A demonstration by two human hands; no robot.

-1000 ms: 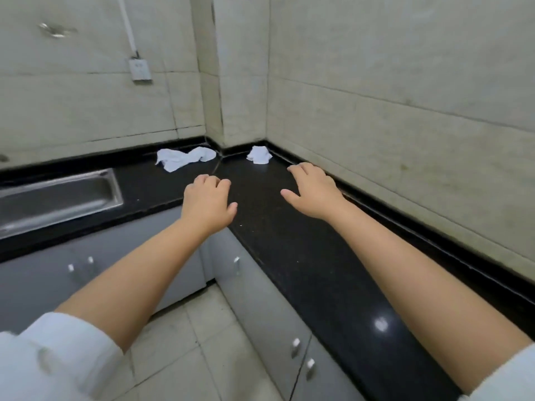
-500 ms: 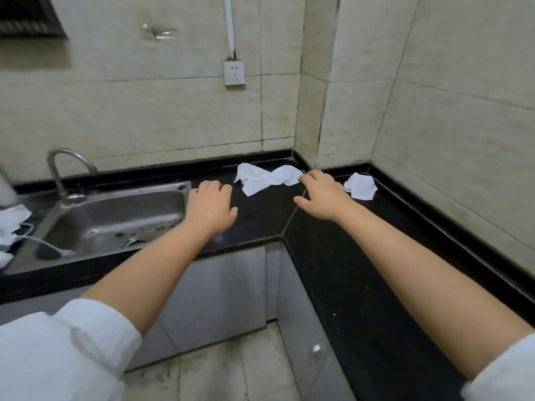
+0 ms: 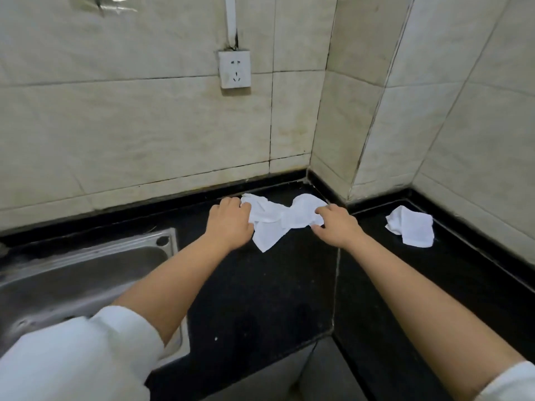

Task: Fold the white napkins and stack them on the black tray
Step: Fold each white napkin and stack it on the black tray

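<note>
a: where do the hands sit?

b: both are on the crumpled white napkin (image 3: 282, 219) that lies on the black counter (image 3: 260, 285), close to the back wall near the inner corner. the left hand (image 3: 230, 224) is at the napkin's left end, fingers curled down over its edge. the right hand (image 3: 335, 227) is at the right end, fingers bent onto the cloth with the thumb low beside it.

a: are they gripping it?

b: the fingertips press on or close over the cloth at each end, but whether either hand truly pinches it cannot be told; the fingertips are hidden by the knuckles. the napkin is still rumpled, with one pointed corner hanging toward the viewer between the two wrists.

a: any other napkin?

b: yes, a second white napkin (image 3: 411, 230) lies loosely bunched on the counter to the right, well apart from the right hand, near the side wall.

a: what else shows?

b: a steel sink (image 3: 86, 273) set in the counter at left, partly behind the left forearm, and a white wall socket (image 3: 234, 69) on the tiles above. both arms wear white sleeves pushed up.
</note>
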